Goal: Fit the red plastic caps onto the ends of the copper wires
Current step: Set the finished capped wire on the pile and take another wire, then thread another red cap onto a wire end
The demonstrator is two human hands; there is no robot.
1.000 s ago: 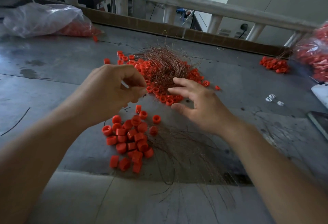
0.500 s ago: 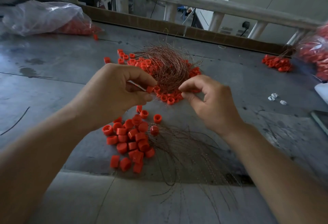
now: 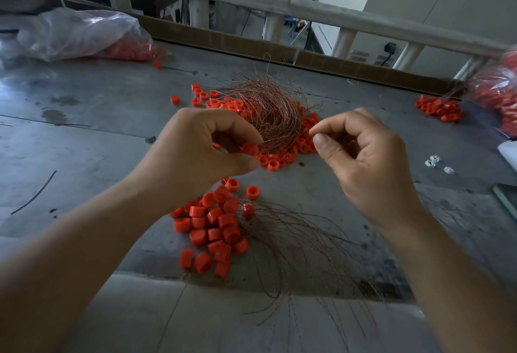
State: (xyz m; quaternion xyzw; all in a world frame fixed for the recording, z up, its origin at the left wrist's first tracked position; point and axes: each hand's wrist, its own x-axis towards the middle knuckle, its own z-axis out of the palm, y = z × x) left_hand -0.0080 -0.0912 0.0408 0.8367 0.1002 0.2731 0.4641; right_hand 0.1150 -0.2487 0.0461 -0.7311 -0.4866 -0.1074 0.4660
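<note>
One red cap point(image 3: 249, 148), pinched in the left hand point(image 3: 195, 154), should face mouth-first the right hand point(image 3: 363, 162), pinched seemingly on copper wire.

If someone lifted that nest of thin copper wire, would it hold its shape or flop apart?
Probably springy, not stiff: the copper wire nest keeps curved loops, with stray strands sticking up. Likely light, as strands are hair-thin. It may drag red caps along, since some lie under its edge.

2 hands point(image 3: 195, 156), 2 bags point(image 3: 84, 33), 3 wht bits point(image 3: 448, 169), dozens caps point(image 3: 215, 229).
</note>
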